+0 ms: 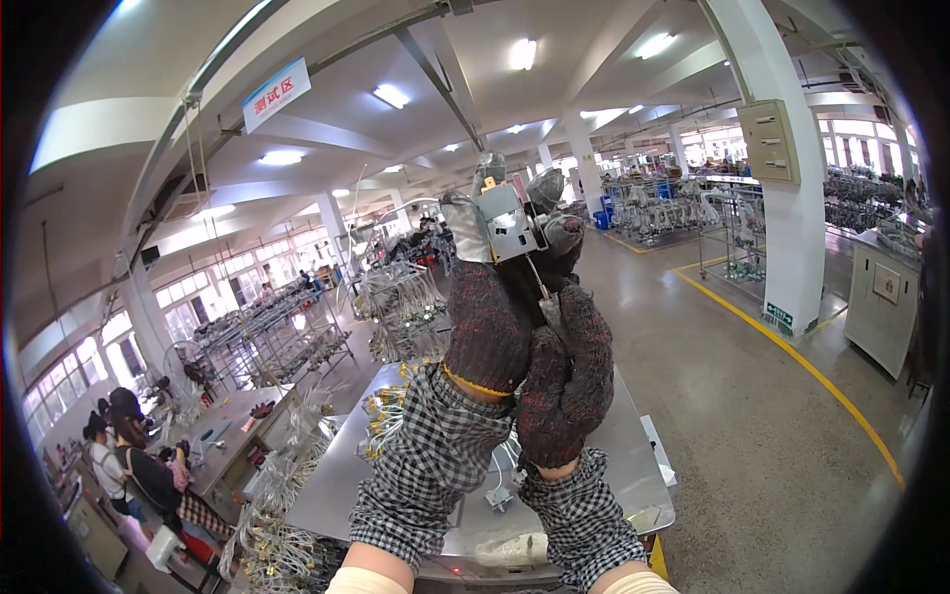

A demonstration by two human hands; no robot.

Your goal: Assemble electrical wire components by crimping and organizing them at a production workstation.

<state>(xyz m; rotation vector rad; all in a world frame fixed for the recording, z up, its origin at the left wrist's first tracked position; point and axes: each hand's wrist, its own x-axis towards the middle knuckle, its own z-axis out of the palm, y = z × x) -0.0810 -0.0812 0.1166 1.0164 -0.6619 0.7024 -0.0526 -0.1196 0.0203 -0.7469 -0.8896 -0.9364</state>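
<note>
The widest thing is the speckled grey floor (pixel 673 346) of a factory hall; on its right stands a white column (pixel 787 238), with a yellow floor line (pixel 792 342) curving past it and a pale metal cabinet (pixel 877 297) near the edge of view; to the left, two co-workers (pixel 148 465) stand at a workbench (pixel 226 426); below the person's arms is a stainless-steel tabletop (pixel 633 455), with a bundle of pale cables with brass-coloured ends (pixel 386 416) at its left side; a short white cable with a connector (pixel 500 495) lies between the forearms, which wear black-and-white checked sleeves (pixel 411 475).

Both hands wear dark knitted gloves flecked with red; the left hand (pixel 490 312) is raised well above the tabletop, its fingers bent in a grip on a small boxy metal component (pixel 513 230), with a silver-wrapped fingertip (pixel 467 228) pressed along its left face; the right hand (pixel 566 391) is just below and to the right, its fingers curled in tightly; they close on a thin metal shaft (pixel 537 275) that slants up to the component's lower edge; whether its tip touches, I cannot tell.
</note>
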